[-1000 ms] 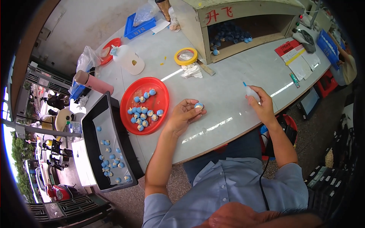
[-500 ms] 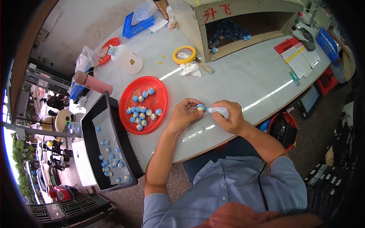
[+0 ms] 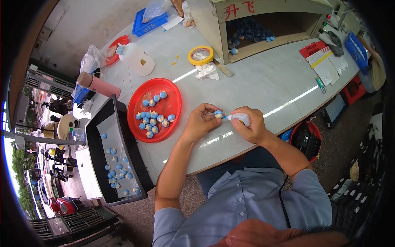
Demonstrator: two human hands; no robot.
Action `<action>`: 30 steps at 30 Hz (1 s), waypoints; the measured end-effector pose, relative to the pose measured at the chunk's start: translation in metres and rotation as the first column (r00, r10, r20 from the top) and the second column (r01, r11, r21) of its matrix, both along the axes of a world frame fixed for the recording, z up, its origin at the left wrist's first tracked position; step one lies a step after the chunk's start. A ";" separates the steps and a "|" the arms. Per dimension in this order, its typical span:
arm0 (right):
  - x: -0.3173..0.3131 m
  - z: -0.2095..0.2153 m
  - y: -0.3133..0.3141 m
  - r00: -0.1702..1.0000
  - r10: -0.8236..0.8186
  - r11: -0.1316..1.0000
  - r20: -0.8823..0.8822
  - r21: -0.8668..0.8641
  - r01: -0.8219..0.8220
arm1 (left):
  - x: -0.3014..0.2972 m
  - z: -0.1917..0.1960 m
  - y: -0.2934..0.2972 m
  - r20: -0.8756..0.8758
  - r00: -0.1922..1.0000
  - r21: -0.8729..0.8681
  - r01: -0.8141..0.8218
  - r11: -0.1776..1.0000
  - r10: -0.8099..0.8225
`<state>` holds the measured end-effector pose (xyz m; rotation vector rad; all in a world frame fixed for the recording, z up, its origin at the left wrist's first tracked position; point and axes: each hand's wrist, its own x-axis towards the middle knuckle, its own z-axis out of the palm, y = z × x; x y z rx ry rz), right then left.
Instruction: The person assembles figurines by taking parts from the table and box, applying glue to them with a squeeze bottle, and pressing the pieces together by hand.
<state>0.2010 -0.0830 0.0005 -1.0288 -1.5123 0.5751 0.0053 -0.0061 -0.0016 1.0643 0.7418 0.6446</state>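
Between the fingertips of my left hand [image 3: 201, 123] is a small blue and cream ball-shaped piece [image 3: 218, 114]. My right hand [image 3: 254, 125] is closed round a white squeeze bottle [image 3: 242, 119], its thin blue tip pointing left and meeting the piece, or very close to it. Both hands are above the table, near its front edge. Left of them, a red round tray [image 3: 175, 96] carries several similar blue and cream pieces [image 3: 153, 115]. Farther left, more such pieces [image 3: 119, 175] lie in a black bin [image 3: 133, 158].
Beyond the tray stand a white jug [image 3: 140, 61] and a pink bottle [image 3: 105, 87]. A yellow tape roll [image 3: 211, 54] and crumpled tissue [image 3: 207, 71] lie ahead of my hands. A beige box-like cabinet [image 3: 222, 39] at the back holds many blue pieces. Papers [image 3: 325, 68] lie at right.
The view has shifted slightly. My hands stay in nearly the same place, with the bottle tip still at the piece; I see no piece added to or taken from the tray.
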 end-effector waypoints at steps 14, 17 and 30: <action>0.010 -0.003 -0.005 0.994 -0.018 0.992 -0.112 -0.127 0.003 | -0.003 0.002 0.002 0.050 0.999 -0.089 0.000 0.996 0.005; 0.019 0.001 -0.009 0.950 -0.049 0.978 -0.309 -0.208 -0.017 | -0.003 0.010 0.001 -0.009 0.999 -0.201 -0.040 0.979 0.039; 0.192 -0.016 0.001 0.720 -0.662 0.728 0.210 -0.050 0.684 | -0.006 0.008 0.005 0.054 0.998 -0.264 -0.007 0.965 0.022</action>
